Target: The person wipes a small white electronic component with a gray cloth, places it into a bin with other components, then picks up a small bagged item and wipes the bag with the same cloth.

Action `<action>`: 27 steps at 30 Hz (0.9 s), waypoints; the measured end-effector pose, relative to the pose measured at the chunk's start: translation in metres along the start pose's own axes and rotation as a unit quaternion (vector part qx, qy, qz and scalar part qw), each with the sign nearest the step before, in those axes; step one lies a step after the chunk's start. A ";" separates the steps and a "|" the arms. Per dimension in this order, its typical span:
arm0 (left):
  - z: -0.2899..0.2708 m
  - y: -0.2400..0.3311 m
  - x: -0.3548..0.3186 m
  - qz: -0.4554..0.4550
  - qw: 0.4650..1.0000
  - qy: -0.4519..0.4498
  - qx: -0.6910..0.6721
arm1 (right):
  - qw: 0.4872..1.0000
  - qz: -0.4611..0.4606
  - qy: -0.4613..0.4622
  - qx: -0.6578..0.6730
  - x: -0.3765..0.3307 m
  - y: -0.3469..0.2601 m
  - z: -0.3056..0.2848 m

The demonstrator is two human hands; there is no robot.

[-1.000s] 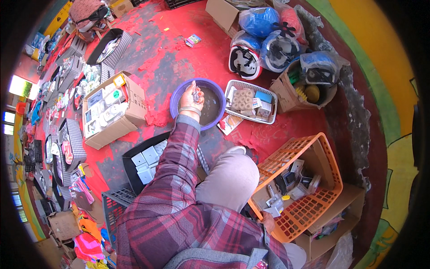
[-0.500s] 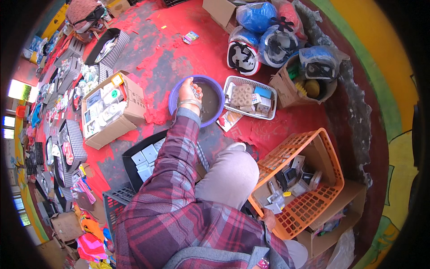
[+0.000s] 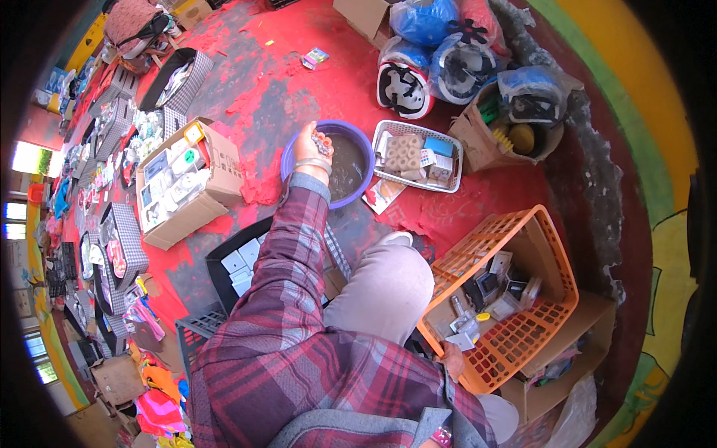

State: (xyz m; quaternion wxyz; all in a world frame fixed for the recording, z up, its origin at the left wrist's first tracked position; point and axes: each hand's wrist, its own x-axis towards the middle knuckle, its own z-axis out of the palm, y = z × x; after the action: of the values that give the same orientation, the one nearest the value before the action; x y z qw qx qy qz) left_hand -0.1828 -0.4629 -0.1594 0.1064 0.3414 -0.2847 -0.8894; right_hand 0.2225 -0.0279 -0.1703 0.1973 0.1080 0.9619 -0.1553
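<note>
My left hand (image 3: pixel 308 148) is out over the left side of a round purple basin (image 3: pixel 366 166). Its fingers curl around a handful of small red-orange and silvery pieces (image 3: pixel 322 143), too small to name surely. Inside the basin is a dull grey-brown surface. My right hand (image 3: pixel 452 361) grips the near left corner of an orange plastic basket (image 3: pixel 515 345), which is tilted. Small boxed and clear-packed goods (image 3: pixel 497 291) lie in that basket. Part of the right hand is hidden by the sleeve and the basket rim.
A white basket (image 3: pixel 418 184) with an egg-carton-like tray stands right of the basin. Left is a cardboard box (image 3: pixel 216 168) of packaged goods; a black-lined bin (image 3: pixel 218 261) holds white boxes. Bagged helmets (image 3: pixel 403 86) lie at the far right, beside the wall. Below the orange basket is another carton (image 3: pixel 582 358).
My left hand has turned slightly, so more of the small pieces show in it. The orange basket and my right hand have barely moved.
</note>
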 end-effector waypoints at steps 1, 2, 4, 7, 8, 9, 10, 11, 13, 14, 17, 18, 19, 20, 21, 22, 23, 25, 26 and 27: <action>-0.006 0.002 -0.004 -0.006 1.000 0.013 -0.023 | 1.000 -0.005 -0.012 -0.005 0.002 0.005 -0.003; -0.002 0.003 -0.012 -0.016 0.999 0.015 -0.041 | 1.000 -0.002 -0.017 -0.003 0.001 0.005 -0.002; -0.008 0.004 -0.011 -0.084 0.982 -0.119 -0.124 | 1.000 0.006 -0.025 0.001 0.001 0.004 -0.003; -0.012 -0.003 -0.022 -0.096 0.948 -0.241 -0.184 | 0.999 0.004 -0.030 0.011 -0.002 0.004 -0.003; -0.011 -0.002 -0.026 -0.103 0.936 -0.272 -0.197 | 0.998 -0.013 -0.048 0.037 0.000 0.004 -0.007; -0.010 -0.002 -0.029 -0.120 0.936 -0.285 -0.171 | 0.995 -0.031 -0.067 0.063 0.003 0.006 -0.013; -0.006 -0.006 -0.033 -0.137 0.934 -0.296 -0.146 | 0.991 -0.048 -0.085 0.089 0.006 0.008 -0.022; -0.004 -0.009 -0.042 -0.151 0.932 -0.305 -0.121 | 0.990 -0.085 -0.098 0.061 0.013 0.006 -0.043; 0.010 -0.015 -0.083 -0.200 0.910 -0.350 -0.096 | 0.982 -0.145 -0.122 0.009 0.033 -0.017 -0.103; 0.018 -0.022 -0.103 -0.215 0.907 -0.356 -0.074 | 0.978 -0.193 -0.052 0.062 0.046 -0.028 -0.124; 0.042 -0.053 -0.159 -0.277 0.874 -0.395 -0.053 | 0.933 -0.175 0.056 0.308 0.081 -0.114 -0.203; 0.047 -0.070 -0.173 -0.283 0.861 -0.418 -0.052 | 0.932 -0.198 0.067 0.296 0.092 -0.141 -0.214; 0.052 -0.084 -0.187 -0.282 0.852 -0.439 -0.049 | 0.928 -0.228 0.074 0.286 0.103 -0.162 -0.220; 0.060 -0.092 -0.204 -0.277 0.849 -0.450 -0.007 | 0.922 -0.267 0.083 0.269 0.116 -0.172 -0.213; 0.067 -0.101 -0.218 -0.274 0.843 -0.462 0.035 | 0.914 -0.305 0.094 0.250 0.130 -0.179 -0.200; 0.067 -0.115 -0.217 -0.274 0.827 -0.490 0.033 | 0.884 -0.348 0.137 0.282 0.139 -0.188 -0.191; 0.070 -0.099 -0.225 -0.344 0.795 -0.496 0.068 | 0.865 -0.321 0.152 0.355 0.160 -0.174 -0.167; 0.063 -0.087 -0.213 -0.378 0.780 -0.480 0.133 | 0.784 -0.217 0.077 0.577 0.159 -0.161 -0.161; 0.047 -0.094 -0.195 -0.363 0.780 -0.482 0.163 | 0.809 -0.216 0.138 0.530 0.165 -0.144 -0.152; 0.023 -0.106 -0.166 -0.355 0.802 -0.468 0.112 | 0.767 -0.112 0.098 0.624 0.158 -0.134 -0.152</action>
State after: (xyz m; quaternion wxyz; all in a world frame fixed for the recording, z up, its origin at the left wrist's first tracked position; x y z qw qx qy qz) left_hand -0.0735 -0.3029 -0.1162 -0.4021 -0.0292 -0.2563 -0.8785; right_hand -0.0084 -0.0769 -0.0683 -0.0278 0.1139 0.6728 -0.7305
